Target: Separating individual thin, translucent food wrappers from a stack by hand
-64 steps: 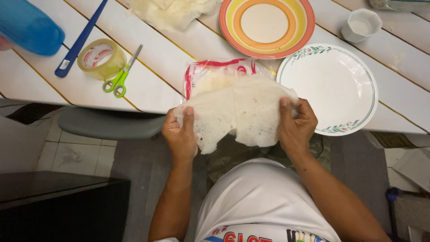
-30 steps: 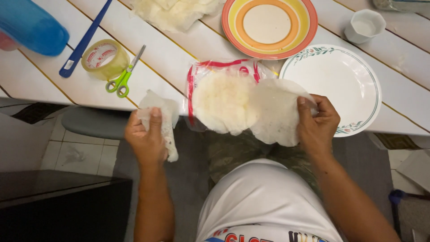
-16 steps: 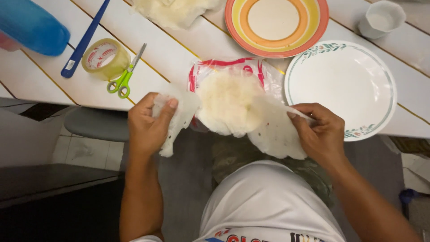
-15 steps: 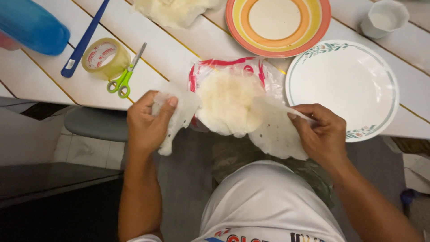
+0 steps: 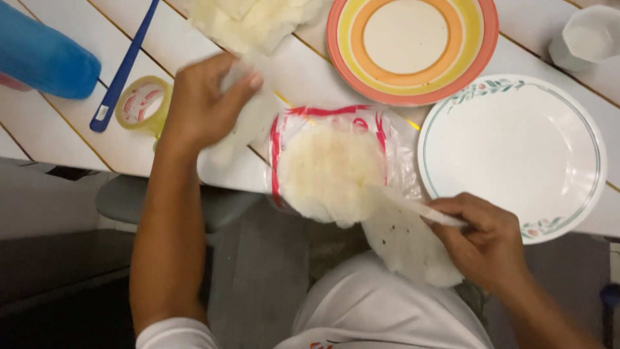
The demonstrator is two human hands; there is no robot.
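My left hand [image 5: 203, 106] is over the white slatted table [image 5: 58, 123], shut on a thin white torn piece [image 5: 248, 119] that hangs from its fingers. My right hand [image 5: 487, 242] is below the table's near edge, pinching a second thin white round sheet [image 5: 403, 242] that droops toward my lap. Between the hands lies a clear plastic bag with red print [image 5: 336, 165], holding a stack of pale round sheets. A heap of crumpled white pieces [image 5: 255, 19] lies just beyond my left hand.
A white plate with a green floral rim [image 5: 516, 152] sits right of the bag, an orange-and-yellow striped plate [image 5: 413, 45] behind it, a small white cup [image 5: 584, 39] far right. At left are a tape roll [image 5: 139, 103], a blue stick [image 5: 126, 61] and a blue object [image 5: 42, 55].
The sheet held in both hands came apart. My left hand carried its piece up over the table toward the crumpled heap, hiding the scissors. My right hand kept its sheet low.
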